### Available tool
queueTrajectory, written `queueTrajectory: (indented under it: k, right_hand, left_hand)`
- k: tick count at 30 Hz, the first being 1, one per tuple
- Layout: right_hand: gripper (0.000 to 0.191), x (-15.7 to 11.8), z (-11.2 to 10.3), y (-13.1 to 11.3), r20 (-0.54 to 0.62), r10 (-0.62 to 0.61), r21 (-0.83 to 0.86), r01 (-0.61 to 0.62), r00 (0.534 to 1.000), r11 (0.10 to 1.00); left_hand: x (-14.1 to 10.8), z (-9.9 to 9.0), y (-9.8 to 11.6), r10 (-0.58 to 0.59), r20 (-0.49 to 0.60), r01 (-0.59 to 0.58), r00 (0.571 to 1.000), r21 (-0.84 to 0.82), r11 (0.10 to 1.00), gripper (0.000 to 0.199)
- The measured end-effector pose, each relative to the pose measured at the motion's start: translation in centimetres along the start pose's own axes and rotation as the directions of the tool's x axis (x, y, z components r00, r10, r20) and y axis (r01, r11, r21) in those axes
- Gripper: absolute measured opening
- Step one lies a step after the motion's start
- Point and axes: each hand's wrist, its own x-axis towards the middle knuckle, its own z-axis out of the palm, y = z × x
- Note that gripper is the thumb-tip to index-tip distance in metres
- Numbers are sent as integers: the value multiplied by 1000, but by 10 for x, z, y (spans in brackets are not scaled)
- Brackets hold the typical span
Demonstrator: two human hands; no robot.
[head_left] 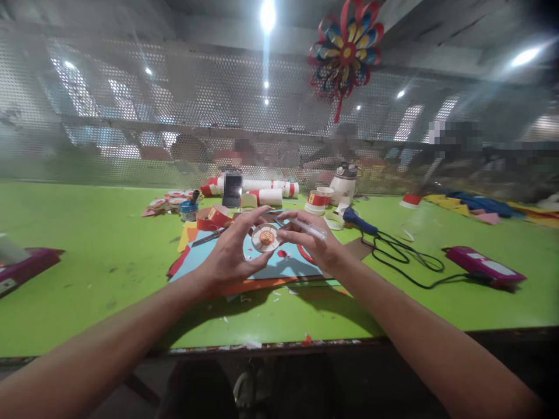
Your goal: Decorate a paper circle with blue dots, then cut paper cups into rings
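My left hand [233, 244] is curled around a small white paper disc [257, 235], possibly a cup's base, with an orange pattern in its middle and lines running to its rim. In my right hand [311, 235] is a clear-barrelled pen [311, 228], its front end close to the disc's right edge. My right fingertips are close to or touching that edge; I cannot tell which. Both hands are above light blue paper [227, 269] scattered with small red scraps. Scissors with a red handle [306, 254] lie partly hidden under my right hand.
A blue glue gun [360, 222] lies to the right, its black cord running to a purple power strip [484, 266]. Behind my hands are paper cups [317, 199], a red paper ring [213, 217], a phone [232, 190], a blue jar [189, 210] and a jug [343, 185].
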Motion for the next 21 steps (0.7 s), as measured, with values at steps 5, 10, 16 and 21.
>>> queueTrajectory:
  k: [5,10,16,21]
  right_hand:
    - [30,0,0,2,4,8,-4,-8,1000,1000]
    - [31,1,-1,3,7,10,0,-10,1000,1000]
    - [31,1,-1,3,10,8,1,-8,1000,1000]
    - [31,2,-1,5,4,-6,13,6,1000,1000]
  left_hand:
    - [-1,0,0,1,2,-1,1000,-7,1000,78]
    - [-1,0,1,-8,-3,8,1000,-9,1000,79]
    - [-1,-1,1,-3,-1,3,1000,12,1000,76]
    - [0,-2,5,9,4,-9,1000,43,999,73]
